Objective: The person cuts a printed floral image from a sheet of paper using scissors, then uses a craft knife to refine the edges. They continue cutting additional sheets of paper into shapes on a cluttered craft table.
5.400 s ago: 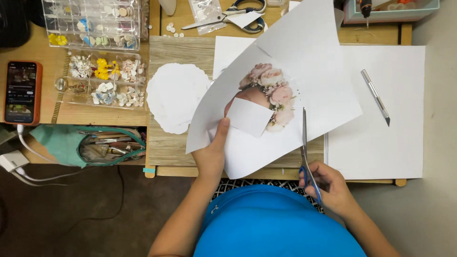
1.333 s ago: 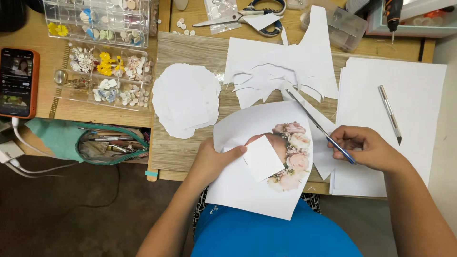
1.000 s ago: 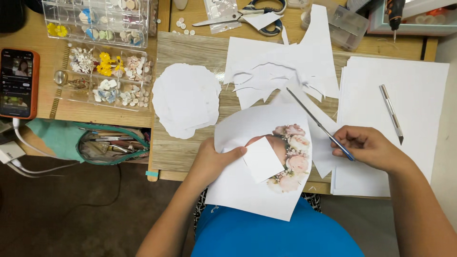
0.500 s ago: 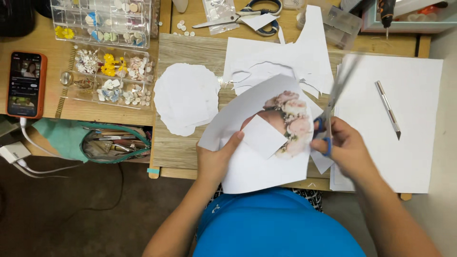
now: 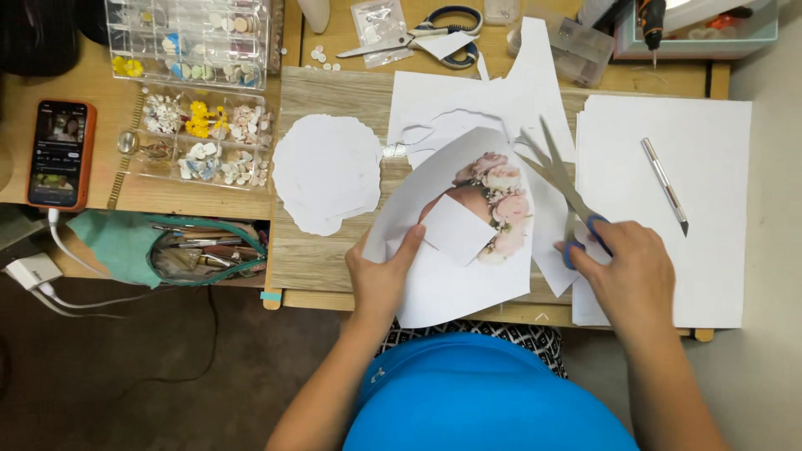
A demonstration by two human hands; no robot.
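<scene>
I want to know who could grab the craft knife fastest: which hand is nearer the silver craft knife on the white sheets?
Right. The right hand, holding scissors, is just left of and below the craft knife. The left hand is far left, holding the flower print.

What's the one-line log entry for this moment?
left hand: holds flower print sheet | right hand: holds scissors, blades open by sheet's right edge | nearby: craft knife on white paper stack

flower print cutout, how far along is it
Done: offcuts with cut-out holes lie on the board, and a scalloped white piece sits aside. In hand: the left hand holds the flower print sheet; the right hand holds open scissors at its edge. Left: wide white margin surrounds the flowers.
</scene>
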